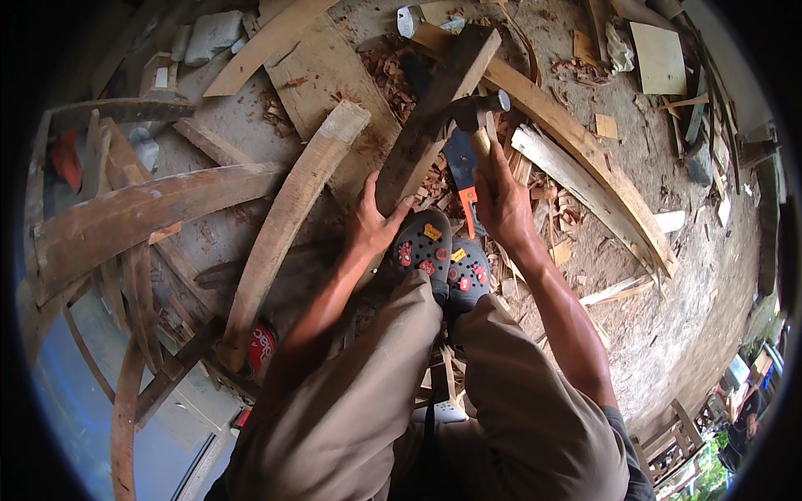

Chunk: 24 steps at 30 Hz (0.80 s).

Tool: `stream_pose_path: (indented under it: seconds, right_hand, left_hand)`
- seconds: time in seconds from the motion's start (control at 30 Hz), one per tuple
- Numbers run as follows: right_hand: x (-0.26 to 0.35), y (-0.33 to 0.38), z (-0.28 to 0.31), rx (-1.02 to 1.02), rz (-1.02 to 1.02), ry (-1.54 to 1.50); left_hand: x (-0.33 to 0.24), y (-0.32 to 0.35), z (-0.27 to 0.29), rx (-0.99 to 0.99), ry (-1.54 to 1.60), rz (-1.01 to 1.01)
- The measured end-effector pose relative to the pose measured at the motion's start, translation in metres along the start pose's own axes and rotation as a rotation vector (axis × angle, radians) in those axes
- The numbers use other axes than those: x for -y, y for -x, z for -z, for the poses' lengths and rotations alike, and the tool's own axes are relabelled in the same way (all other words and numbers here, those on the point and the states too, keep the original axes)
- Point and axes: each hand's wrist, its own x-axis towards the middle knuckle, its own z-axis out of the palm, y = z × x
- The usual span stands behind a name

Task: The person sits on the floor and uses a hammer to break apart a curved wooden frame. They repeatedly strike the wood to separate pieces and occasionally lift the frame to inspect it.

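My left hand (380,219) grips the near end of a thick dark wooden beam (430,121), thumb on one side and fingers on the other. The beam slants away from me, up to the right. In my right hand (508,204) is a hammer (483,140), its wooden handle held by the fingers. The dark head of the hammer is against or just beside the beam's right side; I cannot tell if they touch. Between the beam and my right hand lies a handsaw (461,163) with a dark blade and orange handle, among wood chips.
My clogs (424,242) stand close behind the beam. A curved plank (292,217) lies to the left, near more curved timbers (159,204). Rightward are a long curved board (585,159) and a pale strip (576,188). Shavings and offcuts litter the floor (668,292).
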Motion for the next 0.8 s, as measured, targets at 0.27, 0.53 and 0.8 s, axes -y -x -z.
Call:
stream_pose_path:
  seconds: [0.27, 0.53, 0.8]
  right_hand:
    - [0.020, 0.044, 0.031, 0.280, -0.434, -0.149]
    - [0.061, 0.062, 0.051, 0.418, -0.667, -0.754]
    - [0.049, 0.092, 0.019, 0.688, -0.438, -0.476]
  left_hand:
    - [-0.004, -0.012, 0.025, 0.167, 0.279, 0.108]
    - [0.011, -0.011, 0.024, 0.165, 0.292, 0.105]
    - [0.017, -0.009, 0.028, -0.080, 0.084, -0.066]
